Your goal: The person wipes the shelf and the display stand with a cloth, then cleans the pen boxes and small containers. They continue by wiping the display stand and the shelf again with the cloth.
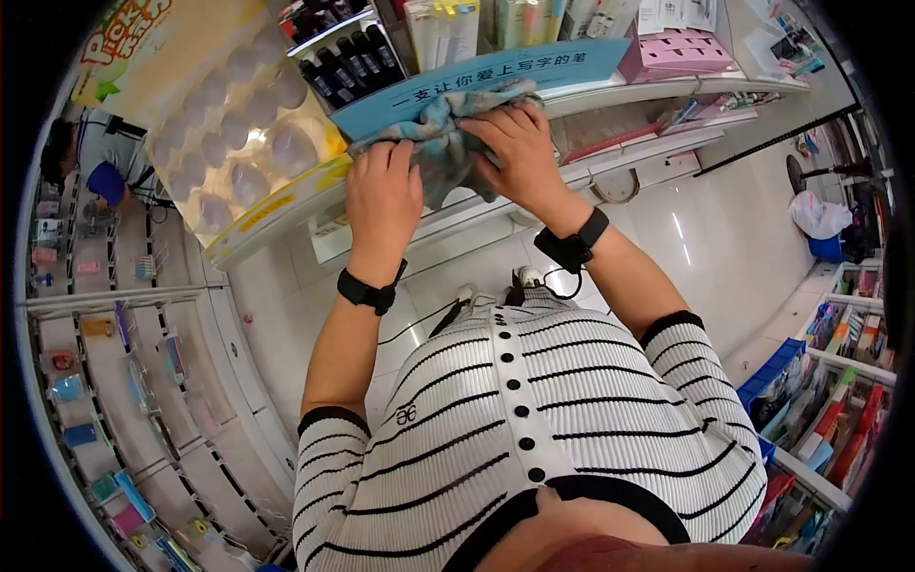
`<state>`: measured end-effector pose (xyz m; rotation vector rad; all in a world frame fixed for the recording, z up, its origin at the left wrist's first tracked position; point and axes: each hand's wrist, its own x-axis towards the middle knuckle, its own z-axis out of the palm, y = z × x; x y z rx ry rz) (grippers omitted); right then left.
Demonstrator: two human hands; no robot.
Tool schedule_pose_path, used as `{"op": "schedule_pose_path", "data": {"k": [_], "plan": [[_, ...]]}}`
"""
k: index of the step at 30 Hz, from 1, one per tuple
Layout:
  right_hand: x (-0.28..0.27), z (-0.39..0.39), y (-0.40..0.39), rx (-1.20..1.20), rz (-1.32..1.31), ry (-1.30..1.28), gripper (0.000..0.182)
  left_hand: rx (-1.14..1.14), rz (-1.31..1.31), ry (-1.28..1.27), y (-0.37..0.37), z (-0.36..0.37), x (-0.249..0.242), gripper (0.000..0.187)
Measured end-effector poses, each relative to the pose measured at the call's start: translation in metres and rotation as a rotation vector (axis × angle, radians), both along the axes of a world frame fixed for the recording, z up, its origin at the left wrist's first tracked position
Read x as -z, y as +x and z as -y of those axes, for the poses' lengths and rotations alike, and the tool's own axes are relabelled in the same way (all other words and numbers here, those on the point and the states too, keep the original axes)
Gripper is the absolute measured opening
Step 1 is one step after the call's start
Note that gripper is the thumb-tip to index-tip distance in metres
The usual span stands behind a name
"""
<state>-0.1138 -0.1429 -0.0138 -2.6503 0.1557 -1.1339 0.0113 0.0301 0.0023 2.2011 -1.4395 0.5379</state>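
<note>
A crumpled, grey-blue mottled cloth [446, 129] lies against the front of a blue display box [381, 100] with Chinese lettering, partly hanging over the shelf edge. My left hand [384, 191] has its fingers bent over the cloth's left end. At the cloth's right side, my right hand [519, 157] grips it with curled fingers. Black pens [357, 65] stand in a holder just behind the box. Left of my left hand is a yellow display tray [276, 195] with rounded clear plastic domes [250, 183].
A pink box [675, 54] and packaged pens [443, 33] occupy the shelf. Below it runs a lower shelf [610, 133] with goods. Racks of small items [133, 381] line the left, and a blue basket [772, 377] stands at right. Another person [105, 157] is at far left.
</note>
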Motion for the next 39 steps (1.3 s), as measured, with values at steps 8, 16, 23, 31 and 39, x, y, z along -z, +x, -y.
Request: {"op": "schedule_pose_path", "data": {"k": [8, 16, 23, 31, 39], "plan": [[0.008, 0.048, -0.020, 0.000, -0.016, -0.094, 0.044, -0.053, 0.058, 0.099, -0.007, 0.018, 0.001, 0.033], [0.007, 0.091, -0.045, -0.071, -0.055, -0.082, 0.051, -0.024, 0.104, 0.000, -0.026, 0.051, 0.009, 0.035], [0.008, 0.127, -0.065, -0.054, -0.107, -0.108, 0.054, -0.018, 0.060, 0.046, -0.041, 0.079, 0.010, 0.039], [0.014, 0.140, -0.089, 0.027, -0.005, -0.232, 0.056, -0.017, 0.042, -0.177, -0.065, 0.070, 0.012, 0.045], [0.064, 0.129, -0.105, 0.318, 0.170, 0.635, 0.048, -0.209, -0.857, -0.366, -0.070, 0.033, 0.082, 0.051]]}}
